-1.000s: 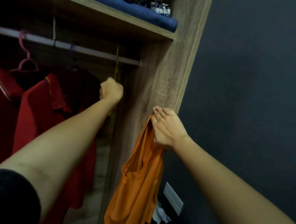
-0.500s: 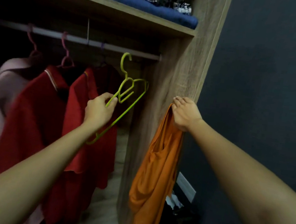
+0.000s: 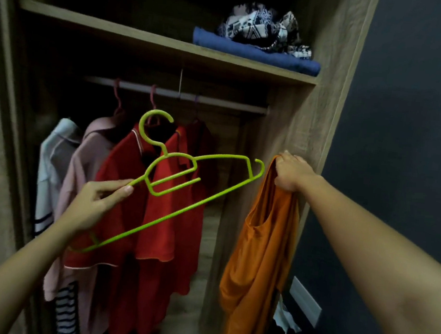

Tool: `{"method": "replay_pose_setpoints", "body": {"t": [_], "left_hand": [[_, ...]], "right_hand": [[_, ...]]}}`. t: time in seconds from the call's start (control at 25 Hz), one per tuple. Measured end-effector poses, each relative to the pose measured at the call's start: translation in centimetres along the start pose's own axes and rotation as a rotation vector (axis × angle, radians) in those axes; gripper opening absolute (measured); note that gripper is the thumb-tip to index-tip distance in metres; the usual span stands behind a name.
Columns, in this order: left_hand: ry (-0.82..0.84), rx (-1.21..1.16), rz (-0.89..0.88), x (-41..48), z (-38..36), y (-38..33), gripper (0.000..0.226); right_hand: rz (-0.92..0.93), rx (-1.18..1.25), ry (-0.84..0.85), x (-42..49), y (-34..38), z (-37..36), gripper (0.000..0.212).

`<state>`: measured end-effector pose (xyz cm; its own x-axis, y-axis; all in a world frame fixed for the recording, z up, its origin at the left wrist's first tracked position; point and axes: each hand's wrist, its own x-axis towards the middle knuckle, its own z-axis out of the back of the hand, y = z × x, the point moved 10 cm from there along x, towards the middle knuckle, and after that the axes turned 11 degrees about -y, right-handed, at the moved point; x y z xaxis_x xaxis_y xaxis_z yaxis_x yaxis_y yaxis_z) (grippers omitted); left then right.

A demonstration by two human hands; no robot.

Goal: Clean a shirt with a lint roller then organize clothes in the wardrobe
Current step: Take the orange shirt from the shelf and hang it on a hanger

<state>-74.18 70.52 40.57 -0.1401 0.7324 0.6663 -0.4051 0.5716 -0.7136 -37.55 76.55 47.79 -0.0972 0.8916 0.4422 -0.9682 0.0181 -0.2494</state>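
Before the wardrobe (image 3: 293, 136), left hand (image 3: 93, 205) pinches a tilted green hanger (image 3: 182, 209), raised right hand (image 3: 292, 171) clutches an orange top (image 3: 259, 252)

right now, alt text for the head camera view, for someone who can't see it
The left hand holds an empty green hanger and the right hand holds up an orange shirt, in front of an open wardrobe. Red shirts hang on its rail.

A wooden wardrobe shelf (image 3: 119, 29) carries a folded blue cloth (image 3: 253, 52) at its right end, with a crumpled black-and-white patterned garment (image 3: 261, 27) on top. Below it, a rail (image 3: 220, 103) holds red shirts (image 3: 170, 216) and a pink shirt (image 3: 84, 158) on hangers.
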Motion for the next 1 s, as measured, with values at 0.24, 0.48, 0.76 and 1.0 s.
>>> {"method": "replay_pose_setpoints", "body": {"t": [0.24,0.48,0.76,1.0], "left_hand": [[0.155,-0.047,-0.028,-0.9,-3.5,-0.9,0.029],[-0.026,-0.132,-0.128,-1.3,-3.3,-3.0,0.013],[-0.504,0.319,-0.678,-7.8,-3.2,-12.3,0.027],[-0.091,0.641,-0.250,-9.5,-10.8,-3.4,0.045]], "right_hand": [[0.276,0.117,0.065,-1.0,10.1,2.0,0.065],[0.542,0.224,-0.564,-5.0,13.2,9.3,0.042],[0.462,0.311,-0.744,-5.1,11.4,11.5,0.043],[0.542,0.328,-0.843,-6.6,11.9,14.8,0.032]]}}
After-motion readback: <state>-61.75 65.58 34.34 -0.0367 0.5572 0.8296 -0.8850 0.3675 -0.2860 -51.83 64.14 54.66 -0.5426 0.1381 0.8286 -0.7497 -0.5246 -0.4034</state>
